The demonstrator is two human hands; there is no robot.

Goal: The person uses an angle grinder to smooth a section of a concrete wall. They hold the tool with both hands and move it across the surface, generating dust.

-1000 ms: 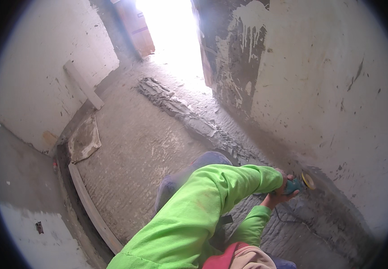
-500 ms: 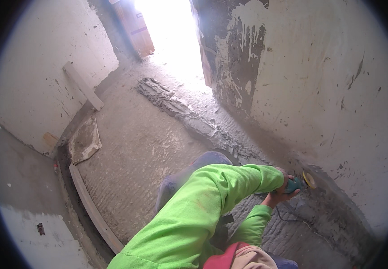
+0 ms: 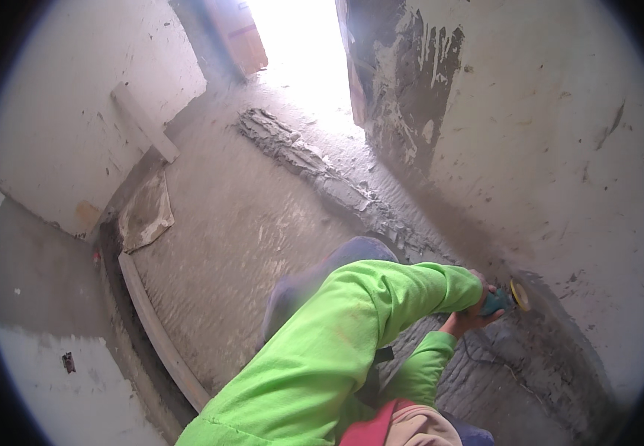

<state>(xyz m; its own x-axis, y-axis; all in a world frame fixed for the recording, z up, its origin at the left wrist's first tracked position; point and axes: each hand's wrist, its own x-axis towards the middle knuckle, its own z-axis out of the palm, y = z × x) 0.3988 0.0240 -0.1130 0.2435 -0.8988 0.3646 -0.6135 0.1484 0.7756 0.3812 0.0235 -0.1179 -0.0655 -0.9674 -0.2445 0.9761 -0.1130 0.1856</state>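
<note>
My left arm, in a bright green sleeve, reaches across to the right. My left hand [image 3: 483, 290] is closed on the far side of a teal angle grinder [image 3: 495, 302]. Nearer to me, my right hand [image 3: 469, 321] wraps the same grinder from below, its fingers partly hidden. The yellow disc [image 3: 520, 295] on the tool faces the lower part of the right wall [image 3: 552, 178]. Whether it touches the wall I cannot tell. A dark cord [image 3: 497, 362] trails over the rough floor under my hands.
A ridge of grey mortar [image 3: 307, 163] runs across the floor toward the bright doorway [image 3: 300, 59]. On the left, a plank [image 3: 143, 123] leans at the wall, a flat slab [image 3: 147, 214] lies below it, and a long board [image 3: 158, 327] follows the edge. My bent knee [image 3: 359, 251] is beside my arm.
The view has shifted slightly, so the room appears higher and further right. Both hands keep their hold on the grinder, and its disc remains by the right wall.
</note>
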